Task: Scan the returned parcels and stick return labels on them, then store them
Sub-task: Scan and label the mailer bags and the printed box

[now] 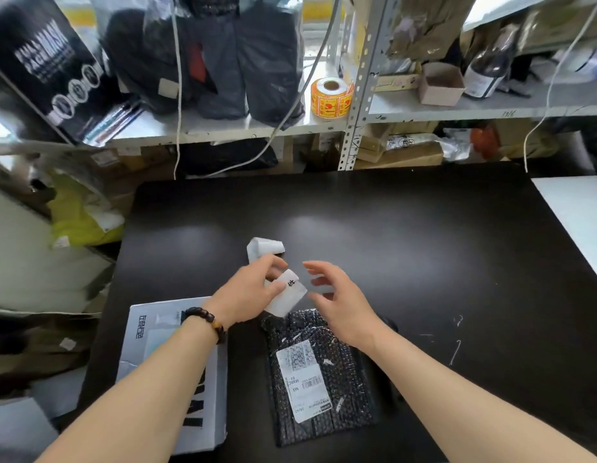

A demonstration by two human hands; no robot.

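My left hand [248, 294] pinches a small white label [287, 294] with black writing, held just above the black table [424, 248]. A strip of white label backing [263, 249] curls up behind its fingers. My right hand [337, 295] hovers beside the label with spread, relaxed fingers and holds nothing. Below both hands lies a black bubble-wrap parcel [337, 379] with a white shipping label [300, 382]. A white cardboard box parcel [163, 355] lies at the left, partly under my left forearm.
A metal shelf [354, 115] runs behind the table, holding black bagged parcels [223, 61], a yellow sticker roll [330, 95], a small open carton [441, 83] and a bottle [487, 68]. Cables hang down. A yellow bag [80, 215] lies left; a white surface [578, 215] adjoins at right.
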